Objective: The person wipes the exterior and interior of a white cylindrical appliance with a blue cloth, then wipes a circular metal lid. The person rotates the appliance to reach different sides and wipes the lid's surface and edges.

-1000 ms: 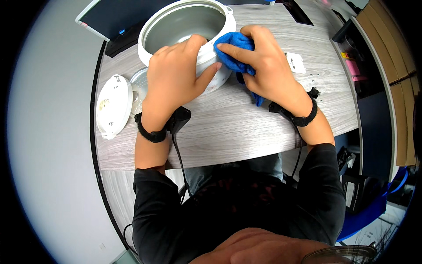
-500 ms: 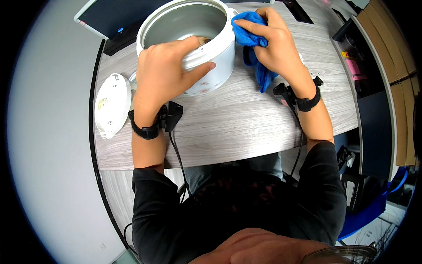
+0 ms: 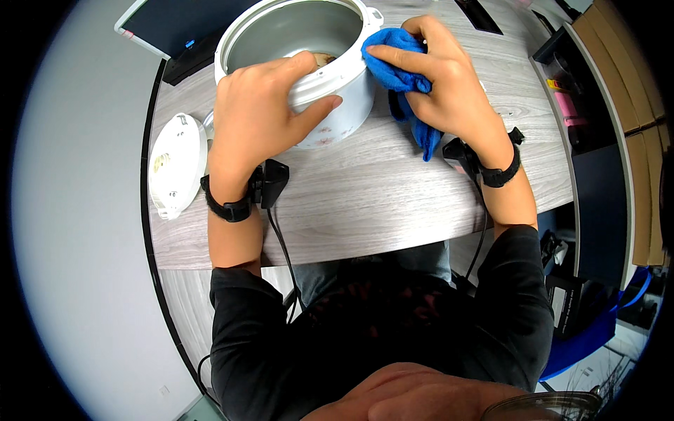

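Note:
A white rice cooker body (image 3: 337, 116) stands on the desk without its lid, its grey inside showing and a brownish patch at the bottom. My left hand (image 3: 256, 116) grips the near left of its rim, fingers over the edge and thumb along the outer wall. In my right hand (image 3: 446, 84) is a bunched blue cloth (image 3: 393, 67), pressed against the right side of the rim, with one end hanging down. Left of the cooker lies a white oval lid (image 3: 177, 167), its inner side partly stained. Straps with black devices circle both my wrists.
The grey wood-grain desk (image 3: 365, 203) has a dark panel (image 3: 186, 31) at its back left. At right stands a shelf unit (image 3: 586, 154) with small items, beside cardboard boxes (image 3: 618, 77). Black cables (image 3: 282, 242) run from my wrists over the desk's front edge.
My right hand has moved the blue cloth slightly nearer to me along the cooker's right rim. My left hand keeps its grip, with the cooker shifted very slightly left.

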Available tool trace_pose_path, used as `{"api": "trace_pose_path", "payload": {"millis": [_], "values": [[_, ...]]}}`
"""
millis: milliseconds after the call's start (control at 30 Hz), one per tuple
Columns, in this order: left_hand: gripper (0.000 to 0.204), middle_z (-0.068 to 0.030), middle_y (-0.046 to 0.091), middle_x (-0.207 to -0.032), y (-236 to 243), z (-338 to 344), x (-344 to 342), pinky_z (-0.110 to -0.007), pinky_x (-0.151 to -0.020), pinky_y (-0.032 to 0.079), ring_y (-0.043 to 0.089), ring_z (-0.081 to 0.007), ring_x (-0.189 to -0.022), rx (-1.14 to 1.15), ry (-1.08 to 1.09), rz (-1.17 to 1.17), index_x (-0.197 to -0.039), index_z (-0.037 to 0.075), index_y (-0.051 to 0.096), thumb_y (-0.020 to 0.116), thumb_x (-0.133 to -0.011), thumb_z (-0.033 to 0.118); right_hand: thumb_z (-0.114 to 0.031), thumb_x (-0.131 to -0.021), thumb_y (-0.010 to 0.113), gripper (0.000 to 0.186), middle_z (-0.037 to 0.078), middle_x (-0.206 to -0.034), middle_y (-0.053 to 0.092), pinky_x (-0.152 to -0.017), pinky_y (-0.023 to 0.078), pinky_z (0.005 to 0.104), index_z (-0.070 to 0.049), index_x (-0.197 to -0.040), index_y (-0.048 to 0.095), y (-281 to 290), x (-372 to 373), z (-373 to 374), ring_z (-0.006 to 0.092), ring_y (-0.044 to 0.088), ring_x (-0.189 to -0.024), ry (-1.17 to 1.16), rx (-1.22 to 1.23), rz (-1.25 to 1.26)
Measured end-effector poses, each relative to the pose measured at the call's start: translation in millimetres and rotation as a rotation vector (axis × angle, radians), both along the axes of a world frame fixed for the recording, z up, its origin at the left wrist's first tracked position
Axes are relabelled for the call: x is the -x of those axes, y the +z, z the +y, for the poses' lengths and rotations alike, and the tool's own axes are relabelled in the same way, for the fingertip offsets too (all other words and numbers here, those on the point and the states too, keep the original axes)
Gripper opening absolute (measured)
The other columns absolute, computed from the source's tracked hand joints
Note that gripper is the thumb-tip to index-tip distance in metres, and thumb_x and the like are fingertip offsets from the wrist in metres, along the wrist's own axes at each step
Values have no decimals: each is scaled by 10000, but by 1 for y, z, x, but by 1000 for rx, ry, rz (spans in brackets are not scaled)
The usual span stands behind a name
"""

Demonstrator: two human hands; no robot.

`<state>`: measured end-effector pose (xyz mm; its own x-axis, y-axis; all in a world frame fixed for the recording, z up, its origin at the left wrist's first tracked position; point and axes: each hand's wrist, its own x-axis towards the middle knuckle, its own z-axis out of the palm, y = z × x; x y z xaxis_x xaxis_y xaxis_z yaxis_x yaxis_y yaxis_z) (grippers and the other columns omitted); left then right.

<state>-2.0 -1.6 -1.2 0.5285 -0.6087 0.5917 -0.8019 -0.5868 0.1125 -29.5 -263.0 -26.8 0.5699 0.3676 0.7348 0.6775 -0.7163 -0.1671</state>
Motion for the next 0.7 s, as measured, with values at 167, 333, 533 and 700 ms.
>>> {"api": "trace_pose_path", "payload": {"millis": [167, 333, 533, 700], "values": [[336, -70, 681, -727, -2, 0, 0, -325, -537, 472, 637, -239, -576, -4, 4, 9, -889, 94, 664, 858, -799, 352, 127, -607, 674, 626, 140, -1102, 599, -826, 541, 364, -123, -1169, 792, 3, 12, 9, 316, 611, -985, 58, 16, 42], [331, -64, 678, -722, -1, 2, -1, -325, -532, 468, 632, -230, -570, -22, -10, -2, -888, 100, 662, 862, -796, 347, 107, -611, 715, 545, 130, -1055, 612, -851, 551, 403, -134, -1093, 798, 0, 6, 7, 331, 611, -1003, 14, -7, 42], [324, -76, 670, -721, 2, 2, -1, -339, -538, 469, 632, -263, -585, -39, -20, -11, -913, 106, 644, 864, -775, 300, 121, -642, 714, 558, 135, -1078, 621, -847, 552, 411, -143, -1128, 786, -13, -21, -2, 348, 615, -1017, -114, -65, -81], [313, -86, 673, -733, 1, 2, 1, -360, -563, 480, 647, -300, -623, -39, -8, 13, -941, 112, 631, 851, -774, 260, 114, -626, 710, 567, 134, -1058, 615, -841, 552, 411, -140, -1127, 785, -11, -18, -2, 346, 610, -992, -111, -34, -71]]}}
